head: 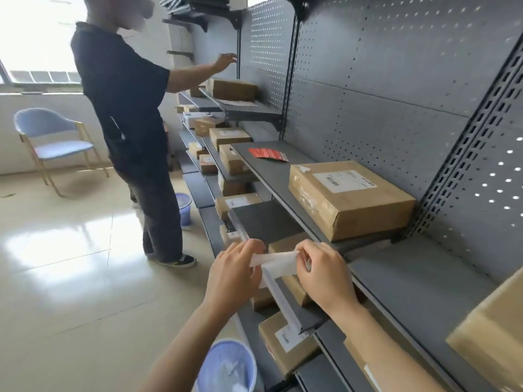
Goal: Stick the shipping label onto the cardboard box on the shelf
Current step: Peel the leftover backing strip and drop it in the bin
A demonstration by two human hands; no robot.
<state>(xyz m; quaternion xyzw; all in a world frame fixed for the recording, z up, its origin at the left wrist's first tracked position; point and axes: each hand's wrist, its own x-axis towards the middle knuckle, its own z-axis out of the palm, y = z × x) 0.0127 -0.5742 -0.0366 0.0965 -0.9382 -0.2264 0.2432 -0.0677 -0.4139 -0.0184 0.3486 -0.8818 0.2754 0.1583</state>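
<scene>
A white strip of label paper (276, 263) is stretched between my two hands in front of the shelf edge. My left hand (236, 274) pinches its left end and my right hand (322, 274) pinches its right end. Beyond them, a flat cardboard box (349, 199) lies on the grey shelf (271, 172) at chest height; a white shipping label (343, 180) is stuck on its top. Whether the paper I hold is a label or its backing I cannot tell.
A person in dark clothes (133, 123) stands to the left, reaching to an upper shelf. Several smaller boxes fill the lower shelves. A red packet (268, 154) lies on the shelf. A purple bin (227, 366) sits below my hands, and a larger box (492, 332) is at right.
</scene>
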